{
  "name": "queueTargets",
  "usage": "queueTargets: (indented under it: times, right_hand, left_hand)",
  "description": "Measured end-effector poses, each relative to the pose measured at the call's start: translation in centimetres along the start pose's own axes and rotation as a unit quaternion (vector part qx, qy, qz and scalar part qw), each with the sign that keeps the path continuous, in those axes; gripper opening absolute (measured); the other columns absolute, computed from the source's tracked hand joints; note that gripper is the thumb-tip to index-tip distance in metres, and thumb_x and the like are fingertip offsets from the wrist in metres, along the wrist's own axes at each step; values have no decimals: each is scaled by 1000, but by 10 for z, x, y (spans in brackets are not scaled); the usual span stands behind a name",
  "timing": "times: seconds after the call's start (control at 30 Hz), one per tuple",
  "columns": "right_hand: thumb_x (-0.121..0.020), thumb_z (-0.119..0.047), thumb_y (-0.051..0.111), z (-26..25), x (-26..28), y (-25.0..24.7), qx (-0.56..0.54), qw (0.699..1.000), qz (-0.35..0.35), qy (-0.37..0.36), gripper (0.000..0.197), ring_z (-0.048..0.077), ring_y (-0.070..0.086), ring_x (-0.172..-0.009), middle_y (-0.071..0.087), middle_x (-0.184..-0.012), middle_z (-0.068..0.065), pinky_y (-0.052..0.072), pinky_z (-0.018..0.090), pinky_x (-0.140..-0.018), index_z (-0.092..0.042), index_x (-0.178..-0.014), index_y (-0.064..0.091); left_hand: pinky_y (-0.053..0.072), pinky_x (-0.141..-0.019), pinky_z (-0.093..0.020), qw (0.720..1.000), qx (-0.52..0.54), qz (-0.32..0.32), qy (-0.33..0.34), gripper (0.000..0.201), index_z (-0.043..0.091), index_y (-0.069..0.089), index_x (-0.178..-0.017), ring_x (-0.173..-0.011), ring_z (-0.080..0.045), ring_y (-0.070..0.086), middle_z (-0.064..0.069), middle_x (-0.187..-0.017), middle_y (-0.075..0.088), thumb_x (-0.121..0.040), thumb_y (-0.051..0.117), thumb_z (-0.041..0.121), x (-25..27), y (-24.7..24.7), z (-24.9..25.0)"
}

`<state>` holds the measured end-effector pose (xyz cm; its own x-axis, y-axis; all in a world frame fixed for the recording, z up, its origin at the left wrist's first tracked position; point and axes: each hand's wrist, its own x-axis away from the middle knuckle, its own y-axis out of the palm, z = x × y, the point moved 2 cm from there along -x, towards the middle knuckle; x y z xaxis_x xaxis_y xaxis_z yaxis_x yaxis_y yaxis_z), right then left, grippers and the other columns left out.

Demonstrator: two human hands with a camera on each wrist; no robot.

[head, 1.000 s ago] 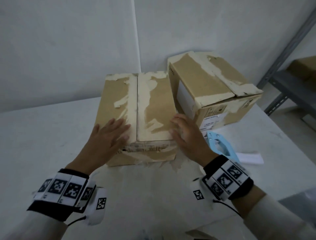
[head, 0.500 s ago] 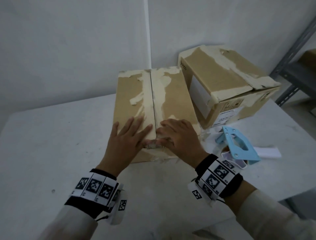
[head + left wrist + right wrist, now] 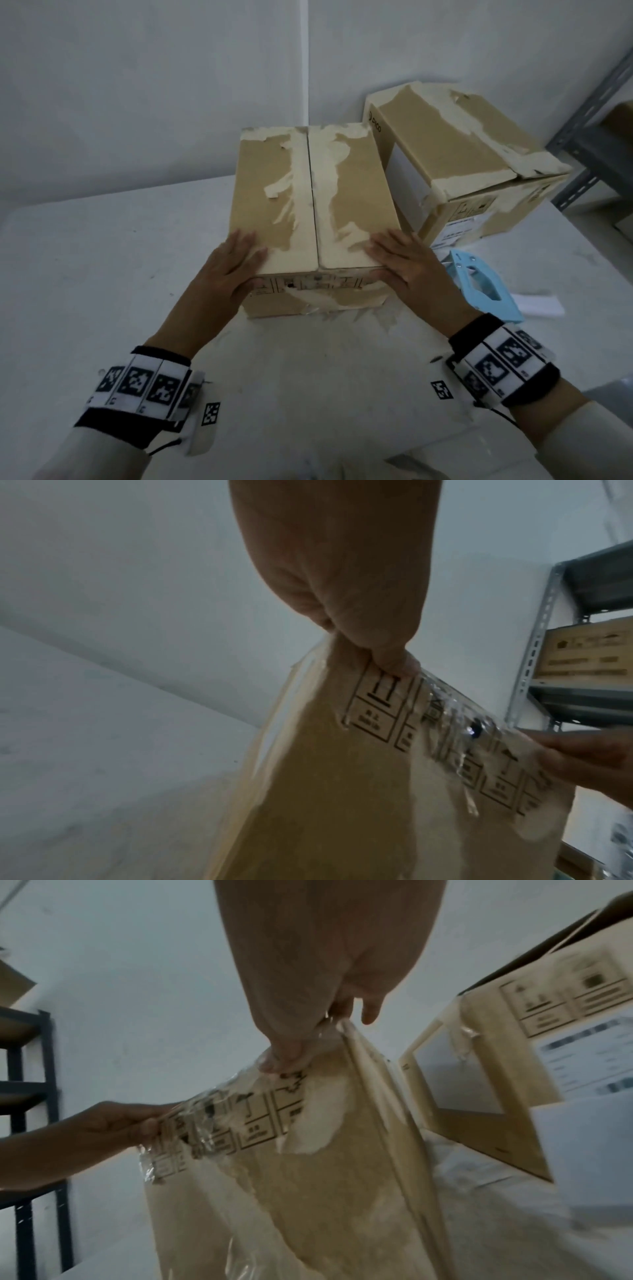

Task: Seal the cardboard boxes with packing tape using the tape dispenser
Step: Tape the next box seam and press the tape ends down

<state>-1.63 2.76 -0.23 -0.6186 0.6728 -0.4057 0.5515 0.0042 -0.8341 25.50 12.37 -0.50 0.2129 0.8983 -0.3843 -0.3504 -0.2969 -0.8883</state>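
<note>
Cardboard: the near cardboard box (image 3: 313, 212) stands on the worktop (image 3: 102, 274), both top flaps down, the centre seam between them bare of fresh tape; torn pale patches scar its top and front
Left hand: the left hand (image 3: 227, 274) lies at the near left top corner, fingers (image 3: 245, 245) straight and flat on the flap, thumb on the front face over crinkled clear film
Right hand: the right hand (image 3: 416, 270) mirrors it at the near right corner, fingers (image 3: 387, 245) straight on the flap, thumb pressed to the front edge
Tape dispenser: the blue tape dispenser (image 3: 479, 284) lies on the worktop just beside the right wrist, untouched; its roll is hidden
Second box: another cardboard box (image 3: 459, 164) stands tilted behind and to the right, close to the first; I cannot tell whether they touch
Risk, flaps: once one hand lifts to fetch the dispenser the flaps may spring up and open the seam, so tape would bridge a gap
Risk, adhesion: torn fuzzy paper and loose old film probably give new tape a poor hold; it may peel
Risk, sliding: the box may skid on the smooth worktop under the dispenser's pull if it is not braced
Surface: pale grey worktop, scuffed, with paper scraps near the front edge of the box and a white slip (image 3: 541, 305) by the dispenser
Room: plain white walls meeting in a corner; grey metal shelving (image 3: 589, 137) at the right; dim light
</note>
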Motion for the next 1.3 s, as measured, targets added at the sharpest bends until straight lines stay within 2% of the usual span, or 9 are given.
queueTargets:
  times: [0.13, 0.27, 0.47, 0.57, 0.73, 0.9, 1.03, 1.17, 1.3]
  right_hand:
    - [-75, -25, 69, 12, 9, -17, -102, 988, 37, 114, 48, 7, 45, -119, 53, -128, 8, 37, 20, -100, 0, -115, 59]
    - [-69, -37, 68, 19, 12, -18, -214, 967, 56, 123, 52, -14, 48, -103, 51, -121, 1, 43, 5, -87, -1, -106, 62]
    - [-70, -50, 66, 29, 22, -13, -328, 931, 72, 141, 48, -3, 56, -109, 55, -117, -32, 46, 11, -88, -24, -110, 60]
    - [-63, -52, 71, 30, 18, -14, -372, 910, 97, 155, 23, -1, 62, -99, 61, -108, -31, 49, 12, -81, -42, -82, 62]
    - [-68, -40, 69, 34, 24, -17, -325, 931, 105, 126, 20, -5, 59, -101, 59, -106, -39, 47, 11, -84, -26, -82, 69]
    - [-77, -23, 62, 31, 28, -20, -215, 962, 122, 112, 21, -13, 54, -83, 62, -83, -4, 41, 5, -75, -3, -81, 66]
    - [-79, -28, 59, 21, 36, -11, -183, 959, 153, 154, 22, -11, 55, -73, 61, -73, -2, 41, 5, -67, -9, -86, 65]
    - [-80, -21, 59, 11, 39, -4, -155, 957, 199, 144, 23, -17, 53, -77, 61, -76, 2, 41, 2, -70, 1, -87, 66]
    - [-81, -20, 59, 13, 37, -9, -147, 965, 172, 134, 21, -19, 53, -80, 63, -80, -6, 44, 4, -71, -4, -91, 66]
  left_hand:
    - [47, -93, -21, 990, 87, 97, -63, 38, 3, 59, -117, -111, -4, 51, -8, -132, 51, -87, 58, 26, 16, -9, -6]
    - [43, -84, 1, 950, 208, 132, -191, 36, 3, 67, -103, -95, 18, 55, 40, -106, 52, -70, 71, 15, 16, -15, -10]
    - [44, -78, 2, 922, 286, 122, -231, 46, 52, 64, -88, -89, 18, 59, 38, -102, 59, -67, 71, 11, 16, -23, -7]
    - [47, -81, -2, 911, 312, 122, -242, 48, 47, 65, -90, -87, 16, 62, 40, -97, 62, -65, 73, 6, 18, -22, -11]
    - [54, -80, -17, 857, 406, 121, -293, 45, 31, 71, -74, -89, 4, 67, 31, -89, 68, -69, 67, -14, 23, -17, -24]
    - [51, -72, -5, 909, 318, 103, -250, 41, 35, 67, -77, -77, 11, 64, 28, -82, 69, -72, 68, -6, 20, -27, -25]
    - [48, -66, -4, 910, 263, 150, -284, 39, 46, 65, -69, -70, 7, 63, 31, -75, 66, -75, 70, 7, 31, -20, -16]
    - [46, -68, 1, 899, 254, 215, -285, 25, 34, 63, -84, -68, 14, 61, 38, -73, 64, -77, 72, 12, 36, -12, -2]
    - [49, -75, -4, 925, 224, 208, -227, 16, 23, 66, -96, -79, 13, 63, 22, -86, 69, -80, 65, 24, 44, -11, 5]
